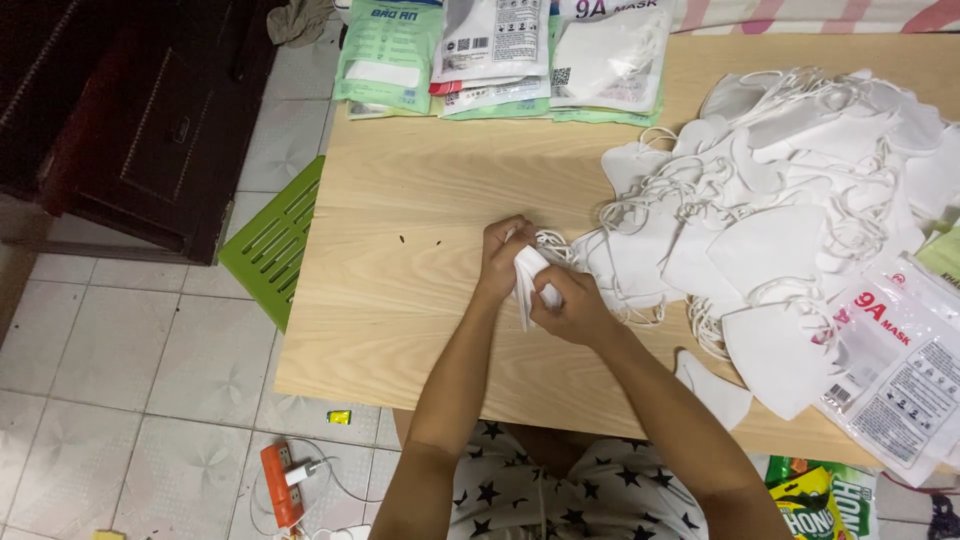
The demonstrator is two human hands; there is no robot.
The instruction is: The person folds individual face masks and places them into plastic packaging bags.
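Both my hands meet over the middle of a light wooden table [400, 210]. My left hand [500, 255] and my right hand [568, 305] together grip a folded white face mask [527, 272] held upright between them. Its ear loops trail toward a big heap of loose white masks [780, 200] just to the right. A single mask [712, 388] lies flat near the table's front edge, by my right forearm.
Several packaged mask bags [500, 50] are stacked at the table's far edge, and another clear bag [900, 370] lies at the right. A green slatted crate [272, 245] leans left of the table beside a dark cabinet [140, 120]. An orange power strip [282, 482] lies on the tiled floor.
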